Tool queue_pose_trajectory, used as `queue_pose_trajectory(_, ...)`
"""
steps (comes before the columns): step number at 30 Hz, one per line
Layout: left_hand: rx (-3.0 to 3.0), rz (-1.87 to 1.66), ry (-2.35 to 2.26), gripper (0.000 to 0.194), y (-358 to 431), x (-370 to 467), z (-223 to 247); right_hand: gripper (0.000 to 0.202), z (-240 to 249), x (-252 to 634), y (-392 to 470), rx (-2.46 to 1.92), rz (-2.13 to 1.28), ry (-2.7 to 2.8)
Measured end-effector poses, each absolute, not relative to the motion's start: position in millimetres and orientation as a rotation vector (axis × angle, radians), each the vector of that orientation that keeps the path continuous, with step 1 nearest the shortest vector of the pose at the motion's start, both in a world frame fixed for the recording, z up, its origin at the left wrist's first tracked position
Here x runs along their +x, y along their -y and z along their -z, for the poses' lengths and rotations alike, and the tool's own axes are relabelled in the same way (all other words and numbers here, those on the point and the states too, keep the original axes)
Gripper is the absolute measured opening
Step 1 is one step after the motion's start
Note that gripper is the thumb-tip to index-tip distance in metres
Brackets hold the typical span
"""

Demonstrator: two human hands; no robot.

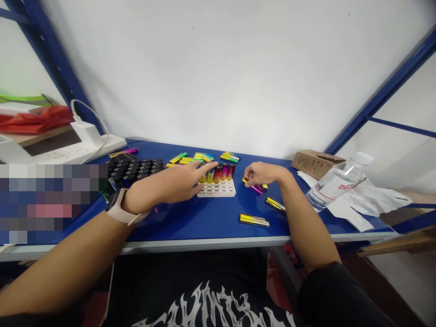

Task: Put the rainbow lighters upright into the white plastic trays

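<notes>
My left hand [177, 181] reaches over the left side of a white slotted rack [216, 191], its fingers apart and close to the tops of the colourful cylinders [218, 174] standing in it. To the right of the rack, my right hand [258, 173] has its fingers curled together on a shiny yellow and magenta strip-like piece [256, 188] lying at a slant on the blue table. Another yellow piece shows just beside that hand. Whether the left fingertips touch the cylinders is too small to tell.
Black-topped cylinders [131, 170] stand grouped at the left. Shiny pieces [179, 157] lie behind the rack; a yellow one [254, 220] lies near the table's front edge. A power strip [73, 152] is far left; a cardboard box [315, 163] and water bottle [335, 184] are right.
</notes>
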State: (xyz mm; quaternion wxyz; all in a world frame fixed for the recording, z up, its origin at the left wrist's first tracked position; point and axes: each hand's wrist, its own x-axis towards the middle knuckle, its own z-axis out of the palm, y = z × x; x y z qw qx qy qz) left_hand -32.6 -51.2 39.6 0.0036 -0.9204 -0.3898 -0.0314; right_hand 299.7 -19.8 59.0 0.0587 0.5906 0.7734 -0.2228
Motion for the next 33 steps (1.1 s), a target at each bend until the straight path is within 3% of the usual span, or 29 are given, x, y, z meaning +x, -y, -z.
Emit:
queue_pose_trajectory(6,-2.897,0.112,1.221,0.081,51.5,-33.9,-39.1,0.033,-62.3,294.4,23.3,1.86,0.512,-2.708)
queue_pose_trajectory(12,-2.896,0.102,1.229,0.081,51.9,-32.5,-40.3,0.033,-67.1,284.9,30.8,2.184,0.665,-2.9)
queue_pose_trajectory(17,-2.904,0.119,1.23,0.081,51.2,-33.2,-39.7,0.042,-62.4,282.1,24.2,2.492,1.378,-2.989)
queue_pose_trajectory(23,-2.891,0.091,1.22,0.08,51.2,-33.9,-38.7,0.038,-59.3,281.5,16.4,2.384,2.382,-2.834)
queue_pose_trajectory(33,-2.902,0.096,1.237,0.08,50.8,-34.6,-38.7,0.026,-58.9,278.4,15.5,2.267,2.68,-2.647)
